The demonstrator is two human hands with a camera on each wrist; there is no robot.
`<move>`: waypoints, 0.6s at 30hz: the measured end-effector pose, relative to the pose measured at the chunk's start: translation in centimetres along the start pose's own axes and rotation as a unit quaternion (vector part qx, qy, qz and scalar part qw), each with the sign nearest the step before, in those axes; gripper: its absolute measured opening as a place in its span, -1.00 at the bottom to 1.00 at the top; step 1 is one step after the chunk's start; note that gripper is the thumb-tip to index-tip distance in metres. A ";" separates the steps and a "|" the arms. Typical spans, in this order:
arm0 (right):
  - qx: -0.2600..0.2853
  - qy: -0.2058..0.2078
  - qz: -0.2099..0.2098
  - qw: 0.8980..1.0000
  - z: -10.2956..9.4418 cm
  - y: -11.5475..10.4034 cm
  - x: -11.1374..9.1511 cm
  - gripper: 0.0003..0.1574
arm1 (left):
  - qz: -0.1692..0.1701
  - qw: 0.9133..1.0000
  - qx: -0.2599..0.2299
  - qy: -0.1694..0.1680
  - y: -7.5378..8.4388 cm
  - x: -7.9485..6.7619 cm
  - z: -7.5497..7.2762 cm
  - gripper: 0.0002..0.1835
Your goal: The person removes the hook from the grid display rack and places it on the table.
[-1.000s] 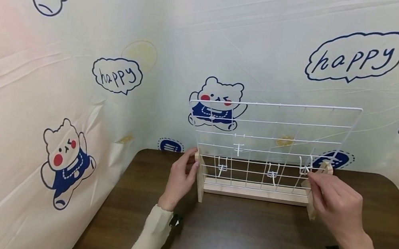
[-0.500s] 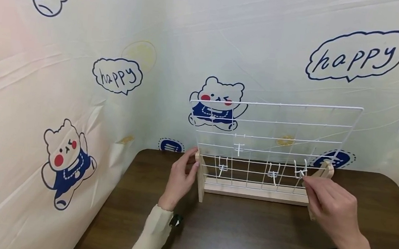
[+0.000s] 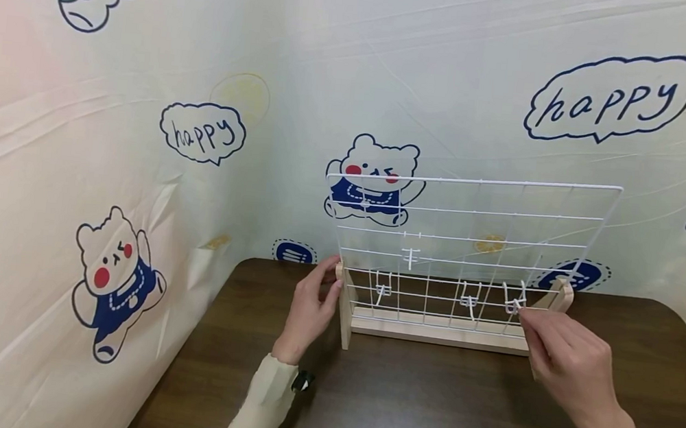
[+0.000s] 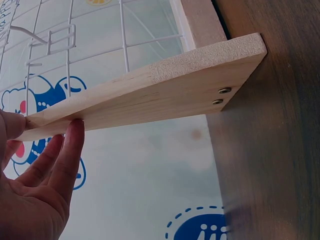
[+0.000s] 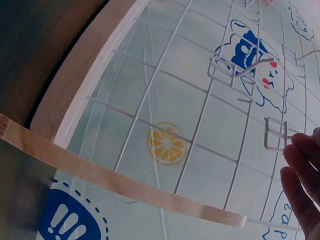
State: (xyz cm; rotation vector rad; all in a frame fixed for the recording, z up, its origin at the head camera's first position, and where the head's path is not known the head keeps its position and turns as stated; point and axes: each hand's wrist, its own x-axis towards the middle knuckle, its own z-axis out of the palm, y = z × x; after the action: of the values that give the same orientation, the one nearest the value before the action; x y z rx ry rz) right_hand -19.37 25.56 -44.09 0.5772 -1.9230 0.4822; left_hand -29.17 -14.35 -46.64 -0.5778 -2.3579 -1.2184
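A white wire grid rack (image 3: 476, 181) leans back in a light wooden stand. My left hand (image 3: 307, 314) grips the upper end of the stand's left side board (image 4: 160, 92), thumb on one side and fingers on the other. With its fingertips my right hand (image 3: 576, 367) pinches a white wire hook (image 3: 514, 306) at the grid's right part. In the right wrist view this hook (image 5: 275, 134) lies close against the grid wires; whether it is caught on a wire I cannot tell. Other white hooks hang on the grid: one at lower left (image 3: 382, 290), one at lower middle (image 3: 468, 301), one higher up (image 3: 410, 256).
The stand is on a dark brown wooden table (image 3: 412, 400). Behind and to the left hangs a pale curtain (image 3: 307, 66) printed with cartoon bears and "happy" bubbles. A wooden crossbar (image 3: 437, 332) joins the stand's sides at the bottom.
My right hand has brought the hook a little left and down along the grid. My left hand keeps its place on the side board.
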 end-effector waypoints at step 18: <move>0.008 -0.010 -0.005 1.000 0.1 0.0 -0.6 -0.41 | 0.006 1.000 -0.001 0.002 0.0 0.0 0.0 -0.55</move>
State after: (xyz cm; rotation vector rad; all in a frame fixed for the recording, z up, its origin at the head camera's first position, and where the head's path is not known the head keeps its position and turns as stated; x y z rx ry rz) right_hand -19.19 25.59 -44.67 0.6043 -1.9360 0.4866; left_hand -29.22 -14.39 -46.64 -0.5874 -2.3470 -1.2159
